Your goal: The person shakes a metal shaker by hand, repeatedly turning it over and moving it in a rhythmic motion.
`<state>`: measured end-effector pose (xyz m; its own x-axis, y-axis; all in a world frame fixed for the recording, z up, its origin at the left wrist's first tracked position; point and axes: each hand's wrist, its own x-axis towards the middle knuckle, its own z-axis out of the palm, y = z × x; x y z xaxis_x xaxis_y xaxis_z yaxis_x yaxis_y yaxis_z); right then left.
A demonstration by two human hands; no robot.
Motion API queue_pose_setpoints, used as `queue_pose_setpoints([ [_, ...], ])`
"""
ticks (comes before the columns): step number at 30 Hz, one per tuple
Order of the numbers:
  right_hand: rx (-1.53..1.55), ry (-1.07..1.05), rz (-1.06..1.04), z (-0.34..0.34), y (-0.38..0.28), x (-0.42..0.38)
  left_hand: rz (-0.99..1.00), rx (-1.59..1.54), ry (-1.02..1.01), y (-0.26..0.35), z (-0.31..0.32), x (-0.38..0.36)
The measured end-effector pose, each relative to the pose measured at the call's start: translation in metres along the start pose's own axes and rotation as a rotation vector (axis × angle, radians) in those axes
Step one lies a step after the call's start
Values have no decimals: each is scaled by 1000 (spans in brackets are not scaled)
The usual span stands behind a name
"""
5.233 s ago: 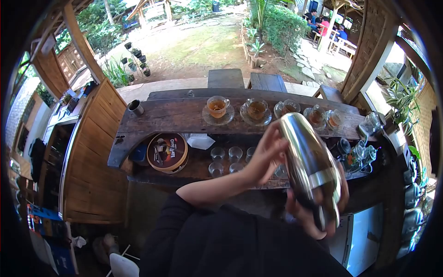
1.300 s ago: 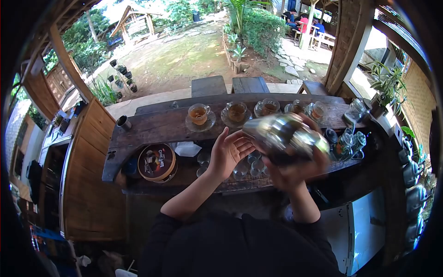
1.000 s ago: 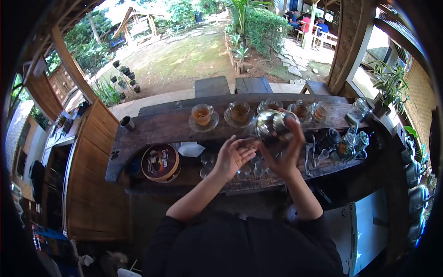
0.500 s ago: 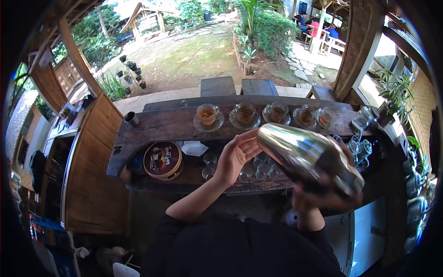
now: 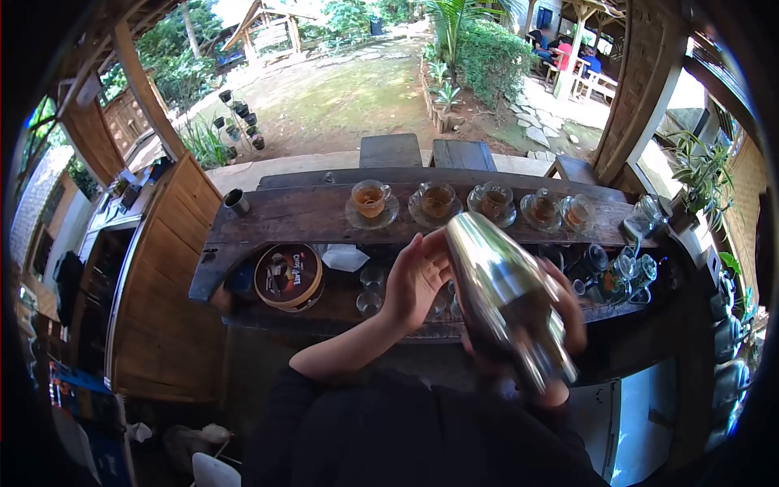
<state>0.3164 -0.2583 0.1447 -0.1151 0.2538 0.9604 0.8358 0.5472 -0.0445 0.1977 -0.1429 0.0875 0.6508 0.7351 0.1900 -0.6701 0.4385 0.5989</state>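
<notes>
A shiny metal cocktail shaker (image 5: 507, 296) is held tilted in front of my chest, its broad end up and away from me and its narrow end down toward me. My left hand (image 5: 415, 284) is against the broad end, with its fingertips hidden behind the metal. Around the body on the other side, my right hand (image 5: 568, 312) is closed, smeared by motion. Beyond the shaker, a glass cup (image 5: 369, 199) of amber drink stands on a saucer, first in a row with another filled cup (image 5: 436, 200) and several more.
The wooden counter (image 5: 284, 207) carries a metal cup (image 5: 235, 203) at its left and a glass jar (image 5: 645, 217) at its right. On the lower shelf are a round chocolate tin (image 5: 288, 277), a white packet (image 5: 345, 257) and small glasses (image 5: 370, 302). People sit at a far table.
The shaker has swung to a steeper tilt, its narrow end moving left and down toward me. My right hand moved left with it; my left hand stays near the broad end.
</notes>
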Motion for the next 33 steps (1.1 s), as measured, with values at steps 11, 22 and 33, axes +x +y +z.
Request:
queue_pose_setpoints([
  [11, 323, 278, 238, 11, 18, -31, 316, 138, -58, -11, 0, -12],
  [22, 890, 618, 576, 30, 58, -26, 942, 779, 75, -27, -21, -9],
  [33, 1904, 227, 1261, 37, 61, -34, 1874, 1677, -357, -41, -21, -8],
])
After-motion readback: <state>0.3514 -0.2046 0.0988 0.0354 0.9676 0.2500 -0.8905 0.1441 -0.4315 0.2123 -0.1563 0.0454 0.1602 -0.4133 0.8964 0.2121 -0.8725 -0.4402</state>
